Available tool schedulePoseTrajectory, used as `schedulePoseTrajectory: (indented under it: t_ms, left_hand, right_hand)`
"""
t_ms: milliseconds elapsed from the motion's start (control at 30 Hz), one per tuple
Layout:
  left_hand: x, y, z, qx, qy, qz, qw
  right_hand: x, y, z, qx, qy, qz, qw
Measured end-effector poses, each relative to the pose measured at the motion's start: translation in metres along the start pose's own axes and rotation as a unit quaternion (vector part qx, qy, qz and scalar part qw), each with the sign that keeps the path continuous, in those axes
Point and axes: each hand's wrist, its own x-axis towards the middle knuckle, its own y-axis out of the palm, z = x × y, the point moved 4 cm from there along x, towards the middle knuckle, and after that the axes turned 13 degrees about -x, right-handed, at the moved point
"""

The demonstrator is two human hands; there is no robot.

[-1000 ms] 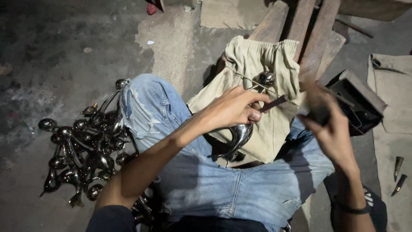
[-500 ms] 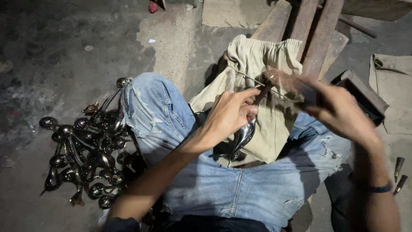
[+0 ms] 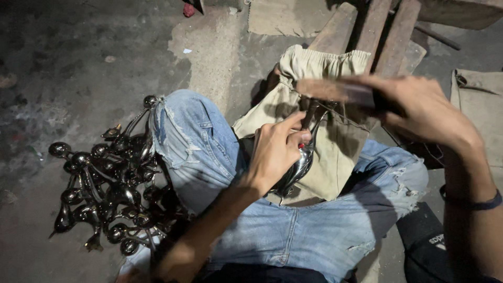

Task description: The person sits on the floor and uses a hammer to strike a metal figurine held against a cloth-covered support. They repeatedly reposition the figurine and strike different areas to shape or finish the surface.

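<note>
Cross-legged on workshop floor: our left hand (image 3: pixel 275 152) pins shiny spoon (image 3: pixel 299 163) on cloth (image 3: pixel 335 141) across lap. Right hand (image 3: pixel 419 107) grips blurred file (image 3: pixel 335 91) above handle. We judge filing step underway; next stroke needs firm hold. Spoon pile (image 3: pixel 105 183) beside left knee.

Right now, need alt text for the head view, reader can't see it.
Seated person in torn jeans: left hand presses a shiny metal ladle onto a beige cloth on the lap, while the right hand holds a blurred flat tool above. A pile of ladles lies on the concrete floor.
</note>
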Motion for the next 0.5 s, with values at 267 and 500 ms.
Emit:
schedulePoseTrajectory:
  t_ms: [267,500]
  left_hand:
    - [-0.013,-0.002,0.001,-0.070,-0.046,-0.065,0.994]
    - [-0.021,-0.004,-0.009,-0.004,-0.023,-0.118,0.993]
  right_hand:
    - [0.019,-0.029,0.036,-0.129,-0.094,-0.074,0.984]
    - [0.027,-0.061,0.076,-0.147,-0.084,0.002,0.986]
